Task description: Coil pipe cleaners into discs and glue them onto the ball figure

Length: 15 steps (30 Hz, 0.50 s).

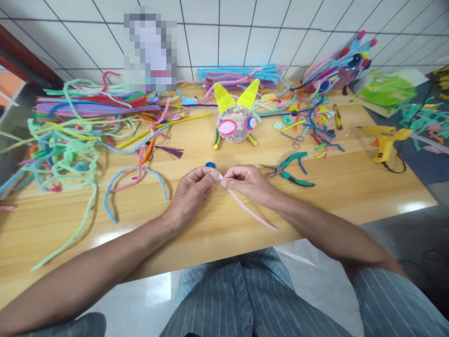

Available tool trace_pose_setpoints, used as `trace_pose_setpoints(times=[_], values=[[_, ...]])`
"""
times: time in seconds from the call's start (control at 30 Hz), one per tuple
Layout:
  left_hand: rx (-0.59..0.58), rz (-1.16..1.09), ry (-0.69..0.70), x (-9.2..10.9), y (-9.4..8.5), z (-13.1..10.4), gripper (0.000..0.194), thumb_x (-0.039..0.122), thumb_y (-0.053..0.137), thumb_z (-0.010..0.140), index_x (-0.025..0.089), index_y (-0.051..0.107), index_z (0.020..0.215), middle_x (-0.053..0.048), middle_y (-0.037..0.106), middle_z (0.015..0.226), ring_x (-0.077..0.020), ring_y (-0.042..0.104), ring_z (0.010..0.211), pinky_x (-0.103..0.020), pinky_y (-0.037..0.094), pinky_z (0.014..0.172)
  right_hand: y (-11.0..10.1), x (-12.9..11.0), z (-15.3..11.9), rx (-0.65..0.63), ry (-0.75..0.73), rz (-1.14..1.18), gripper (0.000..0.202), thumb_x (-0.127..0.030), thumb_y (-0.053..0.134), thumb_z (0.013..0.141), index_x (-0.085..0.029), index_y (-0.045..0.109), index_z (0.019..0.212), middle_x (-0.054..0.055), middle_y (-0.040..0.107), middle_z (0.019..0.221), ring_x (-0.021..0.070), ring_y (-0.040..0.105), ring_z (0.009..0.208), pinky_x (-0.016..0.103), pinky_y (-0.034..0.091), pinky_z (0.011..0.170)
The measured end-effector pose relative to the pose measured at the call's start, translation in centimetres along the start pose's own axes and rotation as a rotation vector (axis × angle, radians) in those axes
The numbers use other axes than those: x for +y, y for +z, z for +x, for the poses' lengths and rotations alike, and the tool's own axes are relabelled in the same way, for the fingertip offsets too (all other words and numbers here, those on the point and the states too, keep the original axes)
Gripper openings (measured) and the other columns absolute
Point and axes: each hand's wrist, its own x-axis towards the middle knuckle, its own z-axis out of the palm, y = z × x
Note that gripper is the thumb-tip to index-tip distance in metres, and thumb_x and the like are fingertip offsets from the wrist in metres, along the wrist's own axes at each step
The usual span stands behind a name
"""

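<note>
A pale pink pipe cleaner (250, 211) runs between my two hands, its long free end trailing down to the right over the table's front part. My left hand (196, 187) pinches its short end between thumb and finger. Close beside it, my right hand (245, 181) is closed on the same pipe cleaner. Just beyond my left fingertips lies a small dark blue disc (210, 165). Behind my hands stands a clear round figure (235, 124) with yellow pipe-cleaner ears, pink and blue eyes and yellow feet. Pliers (286, 171) with teal handles lie open right of my right hand.
Tangled pipe cleaners (70, 159) cover the table's left side, with straight bundles (98, 106) behind. Scissors (293, 139), a yellow utility knife (337, 117) and a yellow glue gun (384, 140) lie to the right. A green plastic bag (386, 91) sits at the back right.
</note>
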Motion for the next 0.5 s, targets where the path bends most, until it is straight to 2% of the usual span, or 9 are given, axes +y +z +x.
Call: trace_pose_setpoints(times=[0.1,0.33,0.5], values=[[0.005,-0.045,-0.005,-0.2,0.4,-0.4,0.034,0.045,0.090,0.078,0.016,0.071,0.080,0.005,0.054,0.066,-0.0038,0.032,0.050,-0.021,0.023,0.048,0.3,0.0,-0.1,-0.028,-0.028,0.006,0.035,-0.049,0.072,0.082,-0.016,0.065,0.074,-0.004,0.054,0.068,0.0101,0.045,0.066,0.026,0.033,0.063],[-0.053,-0.019,-0.046,0.2,0.3,0.1,0.035,0.049,0.083,0.081,0.017,0.070,0.085,0.002,0.060,0.074,-0.0049,0.036,0.047,-0.022,0.024,0.044,-1.2,-0.3,0.2,-0.051,0.007,-0.001,0.026,-0.042,0.065,0.083,-0.018,0.064,0.072,-0.007,0.045,0.057,0.0083,0.039,0.055,0.026,0.025,0.055],[-0.150,0.118,-0.050,0.5,-0.7,1.3,0.027,0.043,0.081,0.081,0.018,0.070,0.084,0.005,0.051,0.060,-0.0070,0.034,0.047,-0.023,0.023,0.045,-2.2,-0.6,0.5,-0.146,0.063,0.013,0.021,-0.037,0.066,0.079,-0.017,0.067,0.072,-0.008,0.048,0.054,0.0074,0.039,0.051,0.024,0.026,0.052]])
